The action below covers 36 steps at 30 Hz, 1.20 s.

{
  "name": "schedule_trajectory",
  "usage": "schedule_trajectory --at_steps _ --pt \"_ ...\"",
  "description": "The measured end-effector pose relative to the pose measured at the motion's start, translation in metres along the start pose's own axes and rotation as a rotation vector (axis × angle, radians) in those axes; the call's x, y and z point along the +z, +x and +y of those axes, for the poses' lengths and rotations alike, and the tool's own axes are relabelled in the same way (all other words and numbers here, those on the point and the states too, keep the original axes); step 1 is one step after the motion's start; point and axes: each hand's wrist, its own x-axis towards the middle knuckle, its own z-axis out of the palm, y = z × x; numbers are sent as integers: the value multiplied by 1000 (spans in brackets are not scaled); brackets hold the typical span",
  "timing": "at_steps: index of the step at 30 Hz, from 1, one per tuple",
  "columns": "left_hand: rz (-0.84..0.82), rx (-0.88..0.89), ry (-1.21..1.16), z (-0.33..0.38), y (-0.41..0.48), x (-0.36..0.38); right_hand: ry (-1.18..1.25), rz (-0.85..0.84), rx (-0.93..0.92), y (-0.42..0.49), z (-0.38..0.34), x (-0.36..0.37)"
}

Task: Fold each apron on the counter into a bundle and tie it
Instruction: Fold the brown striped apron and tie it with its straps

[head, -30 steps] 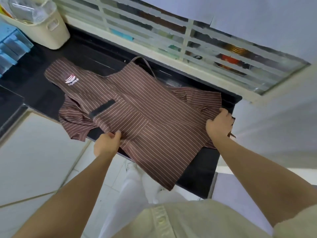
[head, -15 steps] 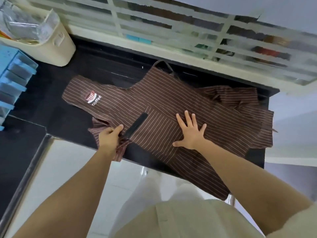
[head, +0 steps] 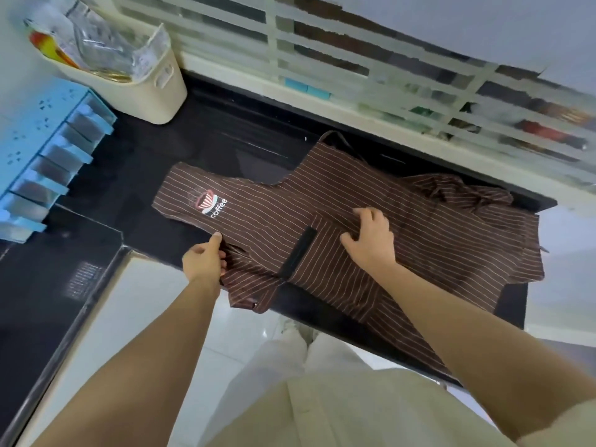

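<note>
A brown striped apron (head: 419, 253) lies spread across the black counter (head: 145, 162), bib to the left with a "coffee" logo (head: 208, 203) face up. A black strip (head: 298, 253) marks its pocket edge. My left hand (head: 206, 259) pinches the apron's near edge just below the bib, thumb on top. My right hand (head: 371, 240) rests on the middle of the apron with curled fingers, bunching a fold of fabric beside the pocket. The skirt's lower corner hangs over the counter's front edge; the far right side is rumpled.
A cream plastic basket (head: 151, 91) with clear packets stands at the back left. A blue drawer organiser (head: 48, 156) sits on the far left. A barred window (head: 387, 75) runs behind the counter. White tiled floor (head: 154, 317) lies below the edge.
My right hand left the apron's right edge, pressed flat on the middle, and now curls on the fabric by the pocket. My left hand slid left along the near edge toward the bib.
</note>
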Motion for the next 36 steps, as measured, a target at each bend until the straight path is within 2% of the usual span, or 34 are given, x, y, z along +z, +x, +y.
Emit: schedule_trajectory --at_steps 2,4,7,8,9,11,13,14,17,20,23,27,30,33,34,36 --pt "13 -21 -13 -2 1 1 -13 -16 -209 -7 -33 16" --pt "33 -42 -39 -2 4 -1 -76 -191 -366 -15 -61 34" --pt "51 -41 -67 4 17 -9 -231 -518 -432 -18 -77 52" --pt "58 -35 -70 8 22 -11 -235 -555 -417 -17 -79 54" --pt "67 -29 -67 12 30 -14 -196 -525 -376 -15 -82 55" --pt "67 -32 -70 23 43 -20 -73 -335 -249 -11 -90 53" --pt "33 -61 -123 37 59 -23 -77 -185 -213 -3 -102 56" --pt "6 -85 -157 44 67 -23 -110 -177 -243 -2 -110 61" --pt "-137 -166 -230 67 89 -27 -207 -312 -305 -7 -134 91" --pt "-192 -74 -242 81 108 -43 -340 -359 -330 -14 -131 119" --pt "-219 40 -27 83 132 -70 -417 -331 -381 -18 -116 124" --pt "-382 -28 108 96 149 -81 -381 -320 -400 -20 -119 120" --pt "-466 137 247 108 150 -75 -303 -309 -330 -25 -131 121" --pt "-362 393 639 105 166 -84 -190 -166 -220 -24 -144 120" --pt "-307 445 755 101 172 -89 -222 -122 -207 -23 -146 122" --pt "-156 501 876 95 175 -96 -332 -143 -188 -22 -146 130"
